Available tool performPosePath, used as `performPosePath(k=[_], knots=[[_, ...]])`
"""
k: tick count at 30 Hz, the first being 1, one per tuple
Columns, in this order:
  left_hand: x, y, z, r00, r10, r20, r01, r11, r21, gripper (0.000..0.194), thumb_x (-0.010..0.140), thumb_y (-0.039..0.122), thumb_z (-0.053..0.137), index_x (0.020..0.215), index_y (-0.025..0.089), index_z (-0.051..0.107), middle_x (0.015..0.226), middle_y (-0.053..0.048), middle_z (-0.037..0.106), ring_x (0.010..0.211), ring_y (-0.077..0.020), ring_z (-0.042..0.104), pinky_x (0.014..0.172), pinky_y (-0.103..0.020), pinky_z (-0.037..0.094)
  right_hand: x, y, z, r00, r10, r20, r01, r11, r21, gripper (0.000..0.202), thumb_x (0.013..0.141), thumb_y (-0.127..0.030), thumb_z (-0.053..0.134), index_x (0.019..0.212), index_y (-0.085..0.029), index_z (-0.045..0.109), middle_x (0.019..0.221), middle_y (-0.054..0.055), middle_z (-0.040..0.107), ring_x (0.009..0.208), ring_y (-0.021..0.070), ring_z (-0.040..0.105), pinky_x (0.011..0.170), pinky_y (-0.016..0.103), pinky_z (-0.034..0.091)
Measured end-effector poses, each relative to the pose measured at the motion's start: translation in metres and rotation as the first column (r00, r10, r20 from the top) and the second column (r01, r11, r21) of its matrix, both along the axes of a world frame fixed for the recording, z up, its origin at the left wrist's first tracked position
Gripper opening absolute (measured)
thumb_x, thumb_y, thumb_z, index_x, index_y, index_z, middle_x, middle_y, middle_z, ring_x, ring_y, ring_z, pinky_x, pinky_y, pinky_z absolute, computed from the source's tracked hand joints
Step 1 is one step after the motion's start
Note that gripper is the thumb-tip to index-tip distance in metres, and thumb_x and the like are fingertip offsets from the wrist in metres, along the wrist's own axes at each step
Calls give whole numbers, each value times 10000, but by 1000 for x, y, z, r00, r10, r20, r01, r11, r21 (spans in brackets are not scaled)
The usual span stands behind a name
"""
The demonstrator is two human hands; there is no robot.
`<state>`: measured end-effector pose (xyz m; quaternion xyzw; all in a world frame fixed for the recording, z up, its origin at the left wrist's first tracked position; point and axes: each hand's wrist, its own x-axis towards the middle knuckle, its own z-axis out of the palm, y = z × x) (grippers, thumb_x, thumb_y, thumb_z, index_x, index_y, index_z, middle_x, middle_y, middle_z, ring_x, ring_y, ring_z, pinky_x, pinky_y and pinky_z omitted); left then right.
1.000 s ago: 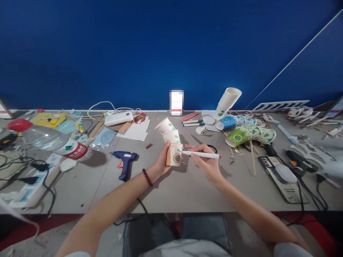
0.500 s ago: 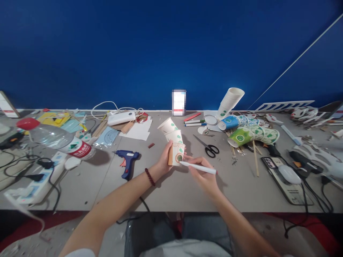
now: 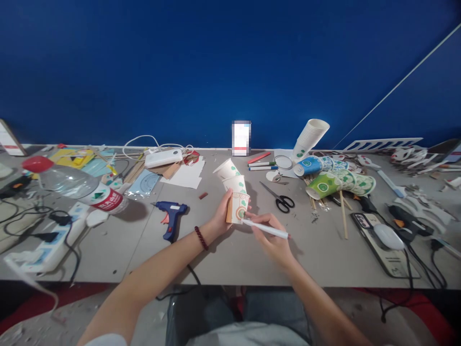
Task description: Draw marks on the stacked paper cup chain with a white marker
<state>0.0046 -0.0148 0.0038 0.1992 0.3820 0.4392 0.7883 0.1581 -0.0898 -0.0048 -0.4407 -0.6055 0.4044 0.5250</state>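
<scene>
My left hand (image 3: pixel 221 214) is wrapped round a curved chain of joined paper cups (image 3: pixel 236 185), white with green leaf prints. The lowest cup carries orange colouring, scalloped lines and a ring shape on its side. A white marker (image 3: pixel 268 228) is pinched in my right hand (image 3: pixel 272 238), its tip at the lower edge of that cup near the ring. Whether the tip touches the paper I cannot tell. Left of my wrist lies a blue glue gun (image 3: pixel 172 216), and black scissors (image 3: pixel 283 199) rest to the right of the cups.
On the left a water bottle (image 3: pixel 79 185) lies by a power strip (image 3: pixel 59 240). Markers (image 3: pixel 262 166) and a tilted stack of paper cups (image 3: pixel 310 138) are at the back. Right are green cups (image 3: pixel 324 185), blue cups (image 3: pixel 308 166) and a phone (image 3: pixel 382 254) under a white mouse.
The marker and my right hand have shifted slightly down and left along the lowest cup. My left hand holds the cup chain almost unmoved.
</scene>
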Motion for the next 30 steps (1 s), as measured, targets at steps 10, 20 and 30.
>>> performPosePath(k=[10,20,30], knots=[[1,0,3,1000,8,-10,-8,1000,-2,555,944,570,452,902,94,735,858,-124,735,693,-189,675,625,-288,549,-1,1,1,1000,2,-1,-2,1000,-4,32,915,-277,642,913,-253,621,1020,95,787,1152,310,713,950,462,578],[-1,1,2,1000,-16,7,16,1000,-24,578,947,582,441,892,87,735,800,-114,720,650,-182,669,536,-275,522,3,0,0,994,75,-77,-81,994,-69,90,896,-325,671,856,-247,653,839,66,776,1232,352,659,891,456,571],[0,0,3,999,-31,11,31,1000,4,569,953,576,438,882,91,728,785,-118,720,672,-184,670,635,-286,532,9,4,13,985,-22,-173,4,994,-105,175,913,-415,670,987,-257,679,961,75,796,1020,262,747,893,412,582]])
